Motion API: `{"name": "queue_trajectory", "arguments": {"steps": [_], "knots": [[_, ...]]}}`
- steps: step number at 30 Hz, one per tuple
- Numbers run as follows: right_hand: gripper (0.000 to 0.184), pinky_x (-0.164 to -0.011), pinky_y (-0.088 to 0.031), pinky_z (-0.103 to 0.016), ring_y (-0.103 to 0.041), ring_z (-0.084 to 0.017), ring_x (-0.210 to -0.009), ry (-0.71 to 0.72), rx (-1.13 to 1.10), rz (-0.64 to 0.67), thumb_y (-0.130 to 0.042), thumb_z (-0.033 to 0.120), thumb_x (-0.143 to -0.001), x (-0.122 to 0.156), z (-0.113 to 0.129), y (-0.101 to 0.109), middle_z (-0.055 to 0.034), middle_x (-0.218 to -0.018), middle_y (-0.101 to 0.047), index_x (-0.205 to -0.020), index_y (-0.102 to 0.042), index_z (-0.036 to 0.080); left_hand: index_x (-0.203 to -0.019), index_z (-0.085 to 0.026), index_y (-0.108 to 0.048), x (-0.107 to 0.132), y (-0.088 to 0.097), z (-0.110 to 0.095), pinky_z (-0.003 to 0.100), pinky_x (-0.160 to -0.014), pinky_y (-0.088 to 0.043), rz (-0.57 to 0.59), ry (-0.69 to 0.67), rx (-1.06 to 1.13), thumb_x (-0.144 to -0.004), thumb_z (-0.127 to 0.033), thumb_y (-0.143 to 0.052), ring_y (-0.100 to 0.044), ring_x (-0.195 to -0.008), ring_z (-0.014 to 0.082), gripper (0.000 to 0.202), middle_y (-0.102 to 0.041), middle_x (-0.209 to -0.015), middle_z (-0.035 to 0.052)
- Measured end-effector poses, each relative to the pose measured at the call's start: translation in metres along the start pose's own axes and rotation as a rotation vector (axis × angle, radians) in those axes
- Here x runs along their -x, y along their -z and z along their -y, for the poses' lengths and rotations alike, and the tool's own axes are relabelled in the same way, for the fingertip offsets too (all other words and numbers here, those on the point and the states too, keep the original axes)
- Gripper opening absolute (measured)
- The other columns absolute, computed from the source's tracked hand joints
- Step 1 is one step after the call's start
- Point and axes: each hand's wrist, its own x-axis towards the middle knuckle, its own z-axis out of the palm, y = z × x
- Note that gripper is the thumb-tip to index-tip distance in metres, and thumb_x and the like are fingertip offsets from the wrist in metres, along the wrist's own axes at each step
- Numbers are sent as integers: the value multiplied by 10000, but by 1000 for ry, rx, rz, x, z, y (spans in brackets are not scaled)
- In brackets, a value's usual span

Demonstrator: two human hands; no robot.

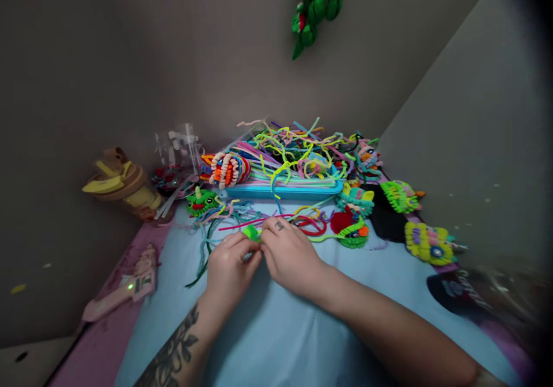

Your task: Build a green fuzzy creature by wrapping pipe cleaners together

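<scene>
Blue-covered counter (285,329), pipe cleaners (268,173) heaped behind.
Your left hand (231,260) and right hand (290,254) pinch a green fuzzy piece (251,232); keep both grips close.

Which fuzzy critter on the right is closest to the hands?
The red-and-green one, just below the teal-and-yellow one. It is nearest the right hand; the others on that side are farther off.
</scene>
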Motion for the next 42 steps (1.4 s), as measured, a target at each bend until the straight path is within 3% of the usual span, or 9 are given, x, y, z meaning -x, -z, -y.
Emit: {"name": "queue_trajectory", "arguments": {"steps": [7,15,22,26,32,37,42], "knots": [[144,-807,-439,-337,-519,-216,-937,-25,-93,5,-452,133,-892,-3,-8,5,-85,-971,-566,-877,-592,161,-799,-173,-675,-3,2,-1,226,-622,-424,-3,106,192,-816,-166,-598,-558,-690,132,79,-605,-722,15],[72,-745,-426,-282,-527,-190,-906,188,-67,109,-522,128,-880,-3,-20,20,-78,-982,-579,-894,-587,155,-703,-167,-646,-9,6,0,230,-611,-398,133,203,351,-801,-194,-617,-540,-670,128,106,-591,-689,4],[99,-631,-324,-263,-500,-159,-781,461,70,-120,-540,163,-882,-3,-26,19,-35,-841,-607,-907,-632,190,-677,-158,-667,-11,13,1,224,-576,-383,203,185,449,-791,-214,-630,-530,-627,120,132,-566,-645,1],[121,-601,-268,-271,-458,-149,-724,554,144,-144,-532,209,-897,-2,-24,18,-6,-784,-576,-837,-635,227,-636,-148,-657,-11,13,1,219,-576,-383,214,146,436,-764,-142,-612,-524,-616,116,135,-568,-629,2],[132,-694,-340,-294,-468,-193,-849,492,80,-58,-515,163,-880,-2,-21,21,-49,-869,-612,-959,-618,184,-601,-161,-630,-10,10,-4,210,-560,-403,172,88,400,-731,-114,-627,-538,-590,110,138,-571,-603,-9],[118,-771,-355,-334,-476,-210,-889,256,-77,-48,-481,142,-870,-2,-15,16,-68,-897,-618,-834,-590,171,-684,-184,-671,-5,7,-4,237,-599,-438,36,-29,213,-757,-120,-611,-586,-633,134,114,-641,-658,15],[112,-788,-345,-353,-477,-222,-911,74,-190,-51,-497,103,-824,-1,-11,8,-61,-860,-611,-778,-570,176,-685,-175,-670,0,4,-2,262,-604,-423,-26,-169,12,-805,-171,-606,-565,-621,147,136,-639,-633,28]]}}
